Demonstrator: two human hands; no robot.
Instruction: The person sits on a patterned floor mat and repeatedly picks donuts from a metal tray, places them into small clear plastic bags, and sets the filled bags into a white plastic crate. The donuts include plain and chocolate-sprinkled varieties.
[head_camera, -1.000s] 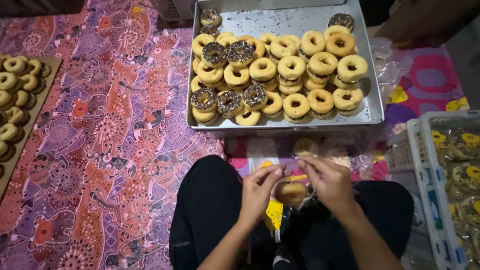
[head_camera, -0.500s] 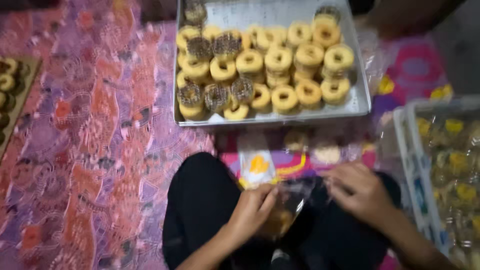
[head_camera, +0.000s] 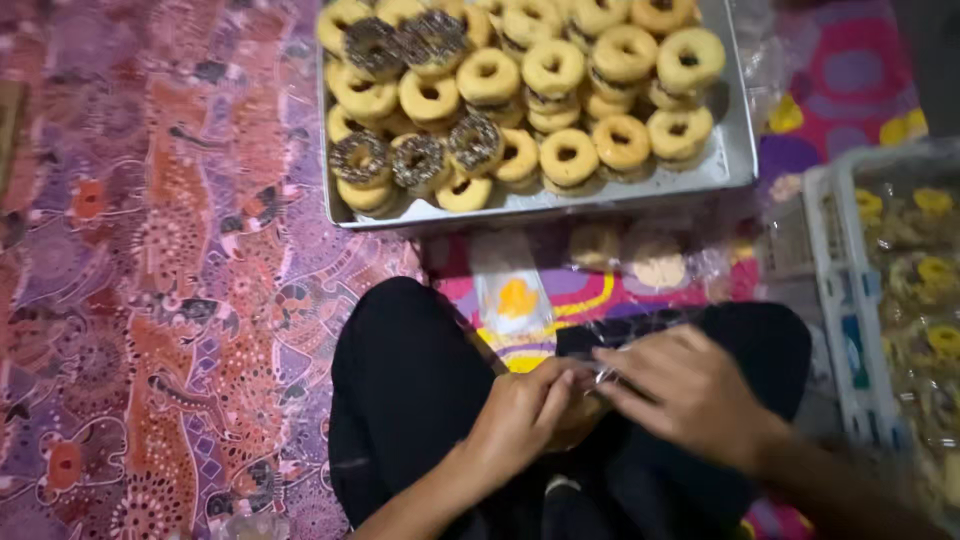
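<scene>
While seated on the patterned purple mat (head_camera: 150, 300), left hand (head_camera: 520, 415) and right hand (head_camera: 690, 390) both pinch a clear plastic wrapper (head_camera: 600, 345), probably around a doughnut, over the lap; silver metal tray (head_camera: 735, 165) of ring doughnuts (head_camera: 520, 90) lies far.

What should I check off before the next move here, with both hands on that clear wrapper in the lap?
1. Both hands on the work: left hand and right hand meet over the lap. Ok.
2. Grip on the clear plastic wrapper: fingertips of both hands pinch it. Ok.
3. What is inside the wrapper: hidden by the hands and blurred. Cannot tell.
4. Metal tray of doughnuts: flat on the mat, stacks upright. Ok.
5. Wrapped doughnuts in front of the knees: apart from the hands. Ok.
6. White crate on the person's right: beside the knee, its contents blurred. Cannot tell.
</scene>
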